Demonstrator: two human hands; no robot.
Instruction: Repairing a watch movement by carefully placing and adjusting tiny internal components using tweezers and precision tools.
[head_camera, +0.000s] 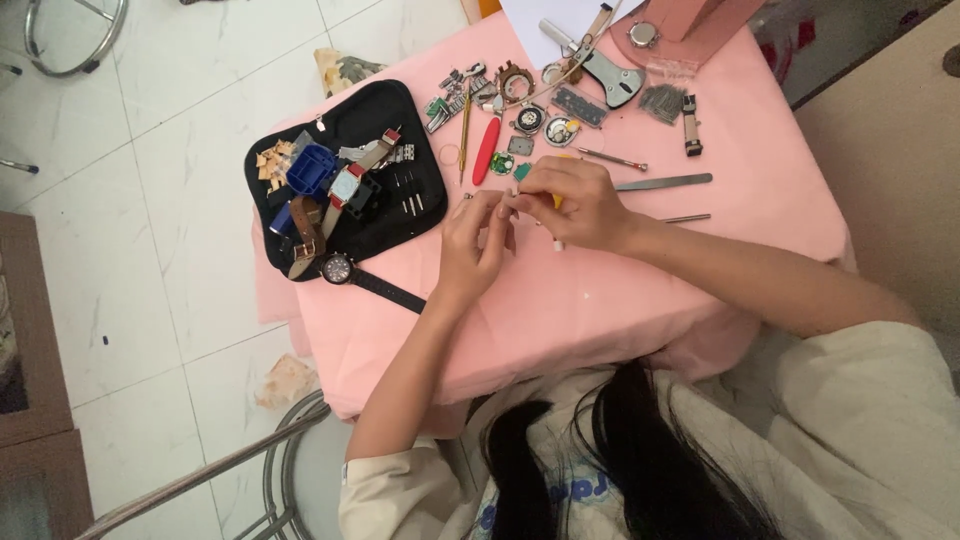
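A small table under a pink cloth fills the middle of the view, and on its left part lies a black tool mat crowded with straps, a blue holder and a square-faced watch. Just off the mat's lower edge rests one round black wristwatch.

The left hand and right hand meet above the cloth, fingers pinched narrow on a tiny part between them — too small to tell what it is. A slim white and yellow tool shows under the right hand; I cannot tell how firmly it is gripped.

The risk, as I judge it, is the part slipping from the fingertips — it could bounce off the cloth to the tiled floor.

Counted: one red-handled screwdriver, one thin wooden stick, and about four small movement pieces beyond the hands.
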